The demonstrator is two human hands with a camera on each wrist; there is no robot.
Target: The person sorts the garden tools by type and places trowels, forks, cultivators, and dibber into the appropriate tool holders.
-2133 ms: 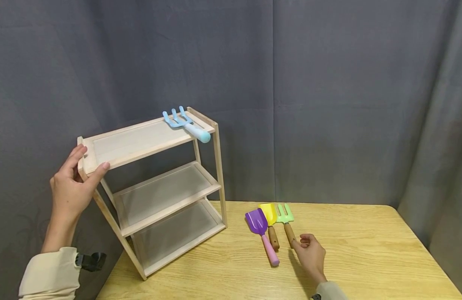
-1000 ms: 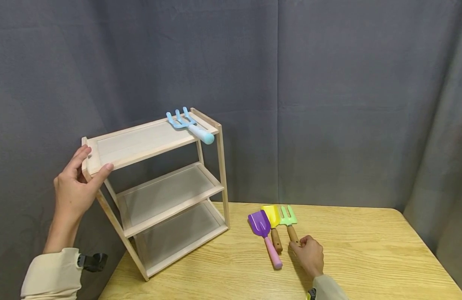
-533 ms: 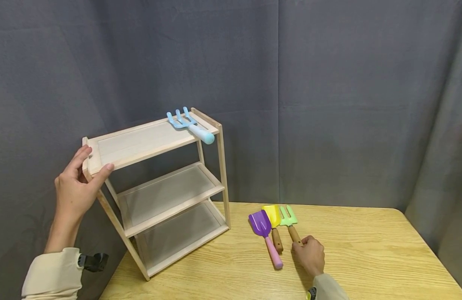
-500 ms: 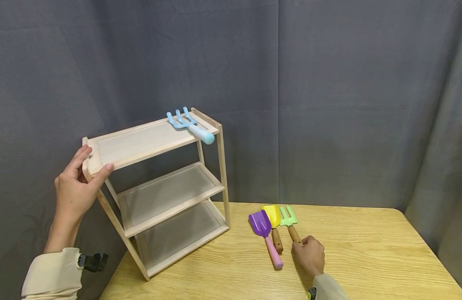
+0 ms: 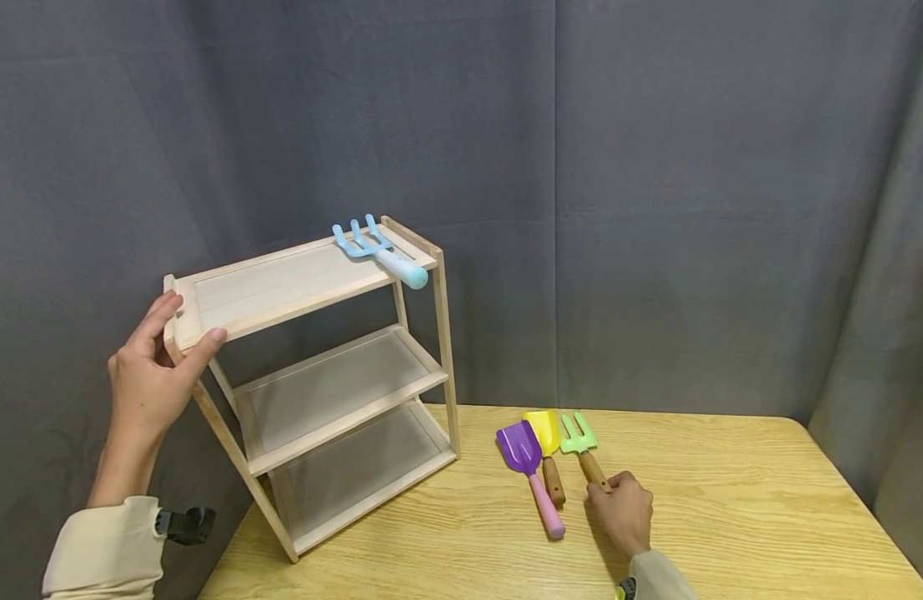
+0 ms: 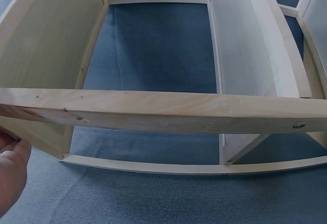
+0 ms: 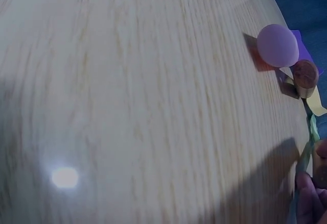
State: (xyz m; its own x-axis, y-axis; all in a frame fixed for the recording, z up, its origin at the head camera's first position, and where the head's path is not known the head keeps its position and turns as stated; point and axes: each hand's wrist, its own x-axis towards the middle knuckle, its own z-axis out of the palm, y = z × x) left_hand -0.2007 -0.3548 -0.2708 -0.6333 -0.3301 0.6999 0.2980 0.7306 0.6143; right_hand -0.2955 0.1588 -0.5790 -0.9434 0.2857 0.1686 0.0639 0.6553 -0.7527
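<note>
My left hand (image 5: 149,375) grips the left end of the top tier of a pale wooden three-tier shelf (image 5: 344,425), thumb along the front edge. In the left wrist view, part of that hand (image 6: 13,175) shows at the shelf's corner. My right hand (image 5: 622,508) pinches the wooden handle of a green hand fork (image 5: 579,442) low over the table. Left of it lie a yellow shovel (image 5: 544,427) with a wooden handle and a purple shovel (image 5: 519,446) with a pink handle. A blue hand fork (image 5: 367,248) rests on the top tier's right end.
The wooden table (image 5: 731,500) carries the shelf at its left side. A grey curtain (image 5: 656,208) hangs behind the table and along its right side. In the right wrist view, the pink handle's end (image 7: 277,45) stands out near the table's edge.
My right hand has closed on the green fork's handle and shifted it very slightly to the right. The left hand keeps its hold on the shelf.
</note>
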